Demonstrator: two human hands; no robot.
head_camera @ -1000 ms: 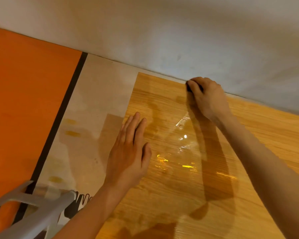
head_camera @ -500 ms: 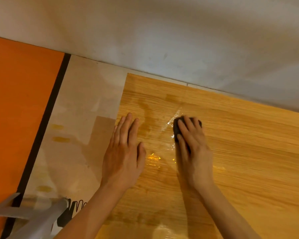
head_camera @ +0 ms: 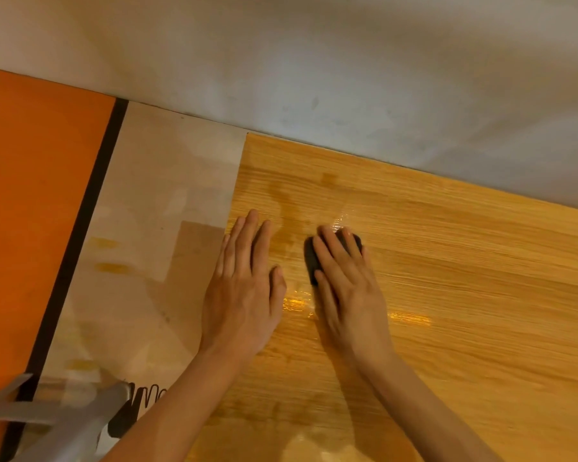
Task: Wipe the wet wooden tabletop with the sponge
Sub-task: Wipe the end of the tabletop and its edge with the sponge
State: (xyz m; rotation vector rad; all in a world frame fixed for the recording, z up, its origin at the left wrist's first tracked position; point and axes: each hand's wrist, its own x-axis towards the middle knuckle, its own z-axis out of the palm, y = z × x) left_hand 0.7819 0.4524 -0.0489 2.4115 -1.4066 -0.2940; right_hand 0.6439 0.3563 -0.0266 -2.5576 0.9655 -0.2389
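Sponge (head_camera: 312,261) nearer, long axis near-far.

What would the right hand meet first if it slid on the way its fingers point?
Probably only bare wet tabletop until the grey wall at the back edge. The right hand, pressing the dark sponge, points up and slightly left; nothing else shows there.

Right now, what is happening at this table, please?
A person is wiping a wet wooden tabletop. The right hand presses a dark sponge flat against the wood, its fingers laid over the top. The left hand rests open on the table near its left edge, beside the sponge. Shiny wet patches show between and around the hands, so the wiping is not finished.
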